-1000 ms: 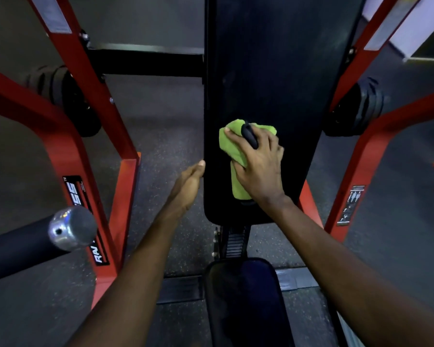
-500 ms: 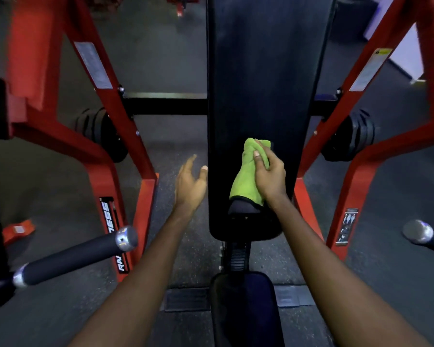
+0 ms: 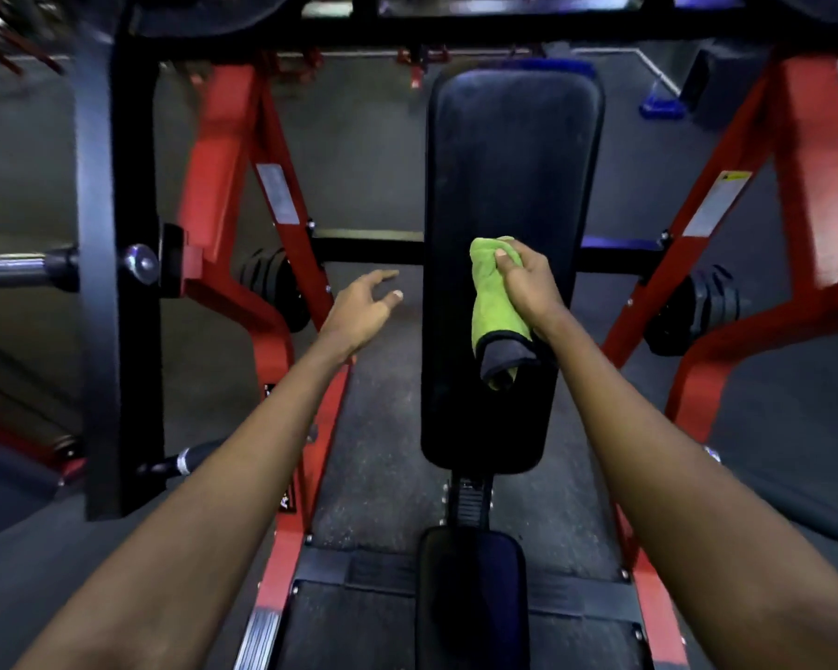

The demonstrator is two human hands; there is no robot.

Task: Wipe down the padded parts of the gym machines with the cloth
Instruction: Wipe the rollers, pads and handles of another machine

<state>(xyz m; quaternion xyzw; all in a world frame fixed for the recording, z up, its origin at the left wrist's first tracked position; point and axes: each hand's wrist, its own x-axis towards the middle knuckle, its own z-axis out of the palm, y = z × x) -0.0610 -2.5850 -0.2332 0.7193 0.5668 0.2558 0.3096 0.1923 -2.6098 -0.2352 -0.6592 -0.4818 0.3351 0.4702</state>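
Note:
A long black padded backrest (image 3: 509,162) runs up the middle of the head view, with a smaller black seat pad (image 3: 470,587) below it. My right hand (image 3: 528,285) grips a bunched green cloth (image 3: 492,307) with a dark edge and holds it against the middle of the backrest. My left hand (image 3: 359,309) hovers to the left of the backrest, fingers loosely spread, touching nothing.
Red frame legs (image 3: 272,195) (image 3: 726,224) flank the backrest on both sides. Black weight plates (image 3: 274,287) (image 3: 697,307) hang on each side. A black upright (image 3: 117,282) with a chrome bar (image 3: 15,270) stands at the left. Dark rubber floor (image 3: 373,176) lies around.
The view has pulled back and up, so the whole backrest shows. My right hand slid the cloth up the pad. My left hand came off the pad's left edge and hangs free.

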